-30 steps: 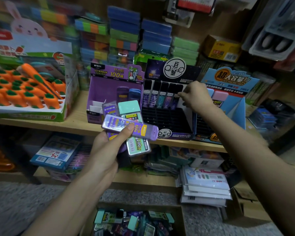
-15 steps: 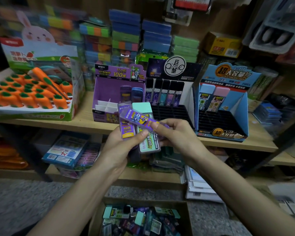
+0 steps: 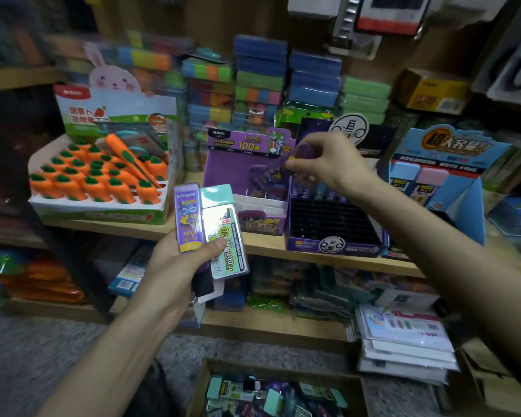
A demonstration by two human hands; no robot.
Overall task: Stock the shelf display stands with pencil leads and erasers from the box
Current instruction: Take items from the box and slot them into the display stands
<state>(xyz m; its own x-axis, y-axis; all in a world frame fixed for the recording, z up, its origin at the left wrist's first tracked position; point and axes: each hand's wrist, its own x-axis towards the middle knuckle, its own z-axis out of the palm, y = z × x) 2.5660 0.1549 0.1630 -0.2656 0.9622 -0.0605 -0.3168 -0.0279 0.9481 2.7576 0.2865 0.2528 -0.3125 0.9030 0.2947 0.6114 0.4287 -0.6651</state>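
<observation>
Pinching purple lead case [image 3: 268,173] in right hand [image 3: 328,164], long axis slanting down-left from hand toward purple display stand [image 3: 223,176] just below. Gripping spare lead cases [image 3: 226,236] in left hand [image 3: 175,269], farther off.

The lead cases [image 3: 224,233] are moulded in glossy plastic; the shelf [image 3: 262,246] is finished in matt wood, the box [image 3: 199,389] in cardboard.

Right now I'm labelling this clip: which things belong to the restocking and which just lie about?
Job: right hand, purple case, left hand, held cases, purple stand, black stand, blue stand, box.
Lying about: pad stacks, yellow carton, white packets.
</observation>
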